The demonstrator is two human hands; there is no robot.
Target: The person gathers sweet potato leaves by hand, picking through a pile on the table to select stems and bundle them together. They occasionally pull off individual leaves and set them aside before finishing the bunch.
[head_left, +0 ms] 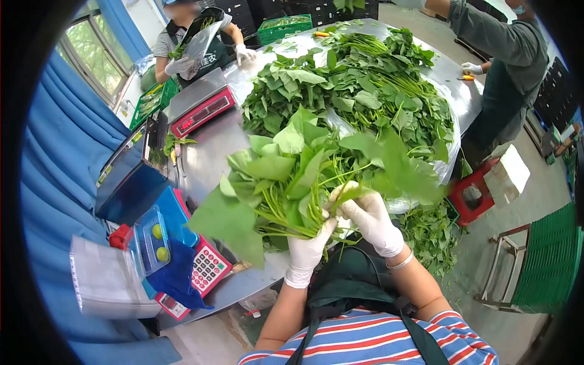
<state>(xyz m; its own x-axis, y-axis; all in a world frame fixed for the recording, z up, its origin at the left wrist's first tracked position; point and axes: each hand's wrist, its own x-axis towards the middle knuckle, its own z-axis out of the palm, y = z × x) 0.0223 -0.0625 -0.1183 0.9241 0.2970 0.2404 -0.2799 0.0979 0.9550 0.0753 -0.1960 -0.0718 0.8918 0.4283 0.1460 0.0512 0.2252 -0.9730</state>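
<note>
My left hand (309,254), in a white glove, is closed around the lower stems of a bunch of leafy greens (277,167). The broad leaves fan out up and to the left, over the table's near edge. Close beside it, my gloved right hand (368,220) pinches a leafy stem (354,193) between thumb and fingers; its large leaf to the right is blurred. Just beyond both hands a big heap of the same greens (359,91) covers much of the metal table (210,161), partly on clear plastic.
Left on the table are a red weighing scale (204,114), a pink keypad scale (210,267), a blue cloth (176,277) and a clear plastic box (148,243). One co-worker (198,45) stands far left, another (508,67) at right. A red stool (473,193) stands at right.
</note>
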